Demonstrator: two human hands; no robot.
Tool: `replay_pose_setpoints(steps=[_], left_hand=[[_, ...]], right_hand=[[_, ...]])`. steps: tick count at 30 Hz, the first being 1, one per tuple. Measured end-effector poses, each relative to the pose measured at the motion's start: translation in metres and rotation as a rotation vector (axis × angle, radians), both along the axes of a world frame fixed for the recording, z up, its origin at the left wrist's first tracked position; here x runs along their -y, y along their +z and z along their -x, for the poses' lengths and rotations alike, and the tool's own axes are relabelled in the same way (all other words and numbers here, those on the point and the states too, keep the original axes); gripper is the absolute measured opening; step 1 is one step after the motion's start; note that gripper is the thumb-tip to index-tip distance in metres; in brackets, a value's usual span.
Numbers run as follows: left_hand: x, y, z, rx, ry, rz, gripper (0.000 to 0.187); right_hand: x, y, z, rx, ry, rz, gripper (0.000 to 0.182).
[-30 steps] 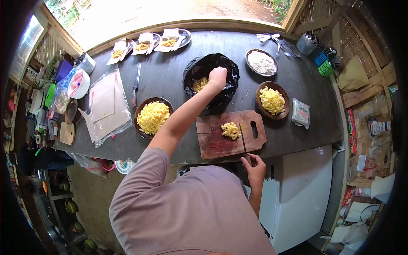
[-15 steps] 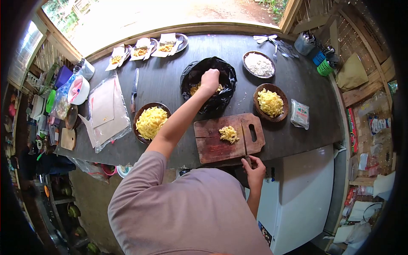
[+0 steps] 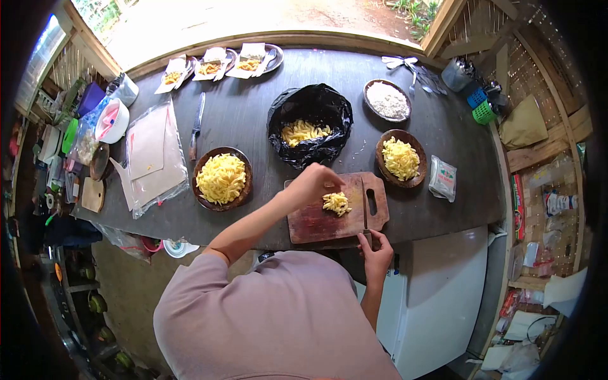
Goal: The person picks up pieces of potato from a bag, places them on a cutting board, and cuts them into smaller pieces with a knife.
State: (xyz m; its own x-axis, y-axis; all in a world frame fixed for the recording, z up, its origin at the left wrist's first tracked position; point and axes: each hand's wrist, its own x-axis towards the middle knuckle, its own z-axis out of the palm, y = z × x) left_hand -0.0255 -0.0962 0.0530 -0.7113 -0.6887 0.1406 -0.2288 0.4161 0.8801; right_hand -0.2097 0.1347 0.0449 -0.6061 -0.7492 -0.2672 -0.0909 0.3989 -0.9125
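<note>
The dark desk (image 3: 459, 114) carries everything, with 12 o'clock pointing away from the person and the board as the dial's middle. Papers in clear plastic (image 3: 152, 155) lie towards 9 o'clock, at the desk's left side. The cutting board (image 3: 310, 221) lies near the person, and the open black bag (image 3: 339, 104), with yellow pieces inside, sits at 11 o'clock. A brown bowl heaped with yellow pieces (image 3: 202, 201) stands between 9 and 10 o'clock; a 2nd brown bowl, also filled (image 3: 411, 182), is between 1 and 2 o'clock. Past it, at 1 o'clock, is a dish of white crumbly stuff (image 3: 387, 100). 3 plates with food on paper (image 3: 277, 61) stand at 11 o'clock, by the far edge.

The left hand (image 3: 320, 182) is over the board's upper left, fingers bent (I can't tell whether they pinch anything). The right hand (image 3: 377, 252), at 5 o'clock, has its fingers closed round the handle of a knife (image 3: 365, 215), whose blade lies over the board. A long knife (image 3: 197, 130) lies at 10 o'clock, and the small heap of cut pieces (image 3: 337, 203) is on the board, just left of the held blade.
</note>
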Motion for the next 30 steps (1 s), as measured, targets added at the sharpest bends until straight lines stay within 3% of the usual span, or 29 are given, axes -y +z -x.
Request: replay_pose_setpoints(steps=[2,5,8,9,11,12,15,17,21,23,25,30], left_hand=[[0.023,0.023,-0.002,-0.056,0.038,0.045,0.021],[0.097,-0.007,0.009,-0.203,0.173,0.226,0.02],[0.158,-0.033,0.013,0.247,0.261,0.529,0.022],[0.169,-0.04,0.014,0.238,0.269,0.54,0.022],[0.184,-0.042,0.019,0.532,0.051,0.705,0.025],[0.182,-0.043,0.024,0.639,0.046,0.691,0.024],[0.189,-0.053,0.032,0.694,0.01,0.805,0.02],[0.182,-0.029,0.034,0.784,0.014,0.876,0.011],[0.19,-0.03,0.024,0.664,0.04,0.711,0.008],[0.19,-0.02,0.006,0.446,0.108,0.549,0.009],[0.178,-0.013,-0.001,0.29,0.315,0.682,0.01],[0.134,-0.006,-0.015,0.202,0.275,0.319,0.012]], right_hand=[[-0.001,-0.005,0.002,-0.012,0.009,0.01,0.035],[0.0,0.0,-0.001,0.008,0.017,0.04,0.034],[-0.001,-0.009,0.0,-0.051,0.049,0.078,0.032],[-0.002,-0.008,0.0,-0.06,0.053,0.091,0.032],[-0.004,-0.008,-0.001,-0.015,0.049,0.091,0.032],[-0.005,-0.008,-0.002,-0.006,0.035,0.082,0.032],[-0.008,-0.011,-0.004,-0.028,0.018,0.088,0.033],[-0.009,-0.009,-0.006,-0.022,0.026,0.073,0.033],[-0.007,-0.003,-0.01,-0.007,0.062,0.111,0.034],[-0.008,0.001,-0.011,0.0,0.057,0.103,0.034],[-0.004,0.002,-0.009,0.013,0.04,0.105,0.034],[-0.012,0.0,-0.004,0.031,0.129,0.086,0.034]])
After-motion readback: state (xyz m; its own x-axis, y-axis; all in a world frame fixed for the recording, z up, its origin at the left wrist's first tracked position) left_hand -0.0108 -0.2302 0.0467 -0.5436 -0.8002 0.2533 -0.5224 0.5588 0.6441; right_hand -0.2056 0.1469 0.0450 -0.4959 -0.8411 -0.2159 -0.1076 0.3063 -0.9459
